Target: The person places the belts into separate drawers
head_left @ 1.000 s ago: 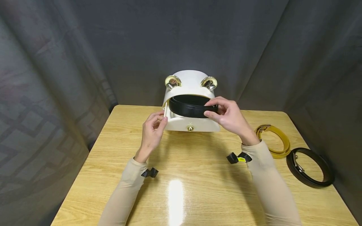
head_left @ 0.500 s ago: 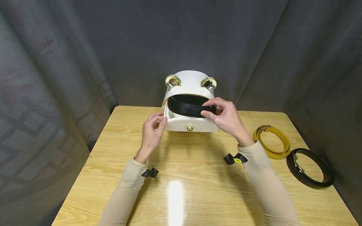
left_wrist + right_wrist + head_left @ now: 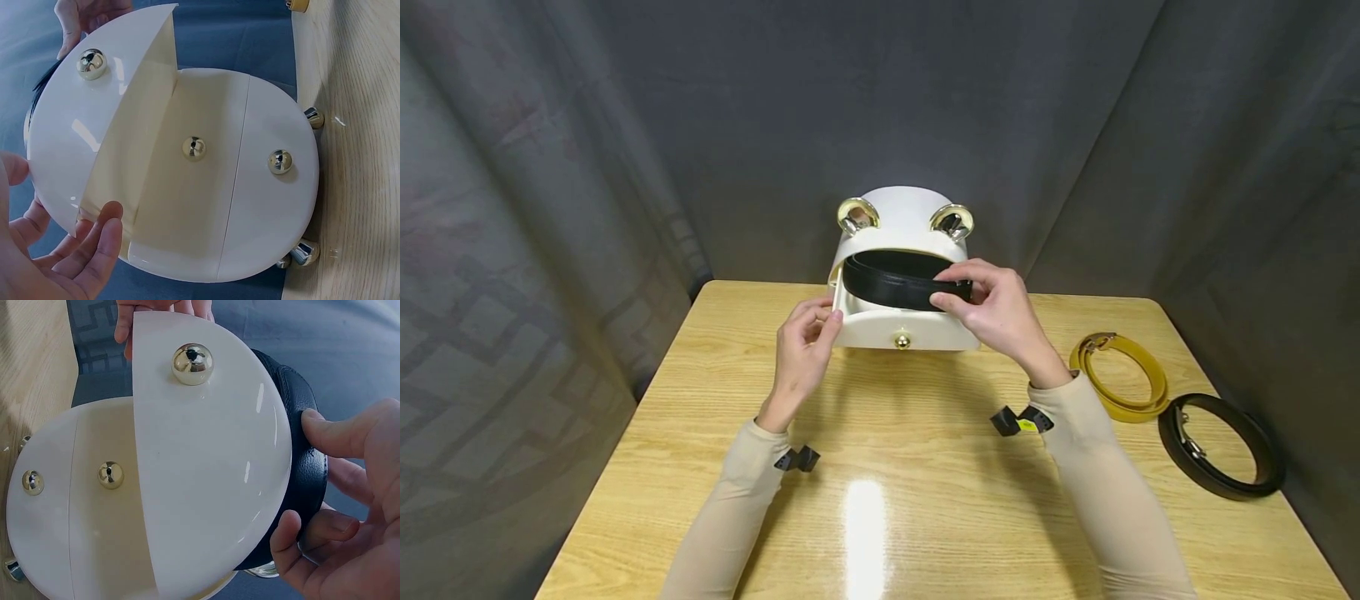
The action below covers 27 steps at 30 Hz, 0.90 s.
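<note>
A white rounded cabinet with gold knobs [image 3: 906, 208] stands at the back of the table, its top drawer [image 3: 868, 329] pulled out. My left hand [image 3: 801, 350] grips the drawer's left side; in the left wrist view its fingers [image 3: 94, 256] curl round the corner. A coiled black belt [image 3: 891, 287] lies tilted within the drawer opening, partly under the cabinet's top. My right hand [image 3: 996, 312] pinches the belt's right end between thumb and fingers. From the right wrist view, the belt [image 3: 297, 394] rises above the drawer front [image 3: 212, 444]. The drawer's floor is mostly hidden.
A coiled yellow belt [image 3: 1142, 367] lies on the wooden table [image 3: 925, 500] at the right. Nearer the right edge is a coiled dark brown belt [image 3: 1255, 446] with a metal buckle. Grey curtains [image 3: 880, 108] hang behind and on both sides.
My right hand and the black belt have shifted slightly to the left, mostly in the first half second. The left hand stays at the drawer's side.
</note>
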Each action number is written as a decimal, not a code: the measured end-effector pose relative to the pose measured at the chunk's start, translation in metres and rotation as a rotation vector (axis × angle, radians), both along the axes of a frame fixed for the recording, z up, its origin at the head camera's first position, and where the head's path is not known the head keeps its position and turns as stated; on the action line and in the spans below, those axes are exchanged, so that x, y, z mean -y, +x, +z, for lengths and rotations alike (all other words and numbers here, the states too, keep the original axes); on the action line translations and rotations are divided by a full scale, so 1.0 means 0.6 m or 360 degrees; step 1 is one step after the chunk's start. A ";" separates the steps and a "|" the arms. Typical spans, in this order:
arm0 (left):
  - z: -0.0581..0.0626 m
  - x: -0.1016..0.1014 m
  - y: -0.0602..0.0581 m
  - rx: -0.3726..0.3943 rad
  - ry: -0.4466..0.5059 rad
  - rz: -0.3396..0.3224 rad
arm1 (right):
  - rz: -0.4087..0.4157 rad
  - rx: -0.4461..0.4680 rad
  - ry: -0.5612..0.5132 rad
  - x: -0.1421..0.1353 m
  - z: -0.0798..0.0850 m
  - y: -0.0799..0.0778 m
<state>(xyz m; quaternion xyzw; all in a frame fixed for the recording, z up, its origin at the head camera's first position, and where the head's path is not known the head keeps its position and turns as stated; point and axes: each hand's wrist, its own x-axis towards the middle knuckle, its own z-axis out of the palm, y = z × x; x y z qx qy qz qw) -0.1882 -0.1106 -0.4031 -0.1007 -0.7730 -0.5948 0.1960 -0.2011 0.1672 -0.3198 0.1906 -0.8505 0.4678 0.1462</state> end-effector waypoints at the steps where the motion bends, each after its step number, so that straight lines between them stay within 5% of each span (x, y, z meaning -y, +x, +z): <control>1: 0.000 0.000 0.000 -0.0004 0.0001 0.0001 | -0.0002 -0.0006 -0.0001 0.000 0.000 0.000; 14: -0.001 0.001 0.003 -0.0020 -0.0003 0.0005 | 0.0014 -0.0042 0.0132 0.006 0.000 0.002; 27: -0.001 0.000 0.003 0.0013 0.0003 -0.0003 | 0.0244 0.0263 0.0284 -0.017 0.016 -0.003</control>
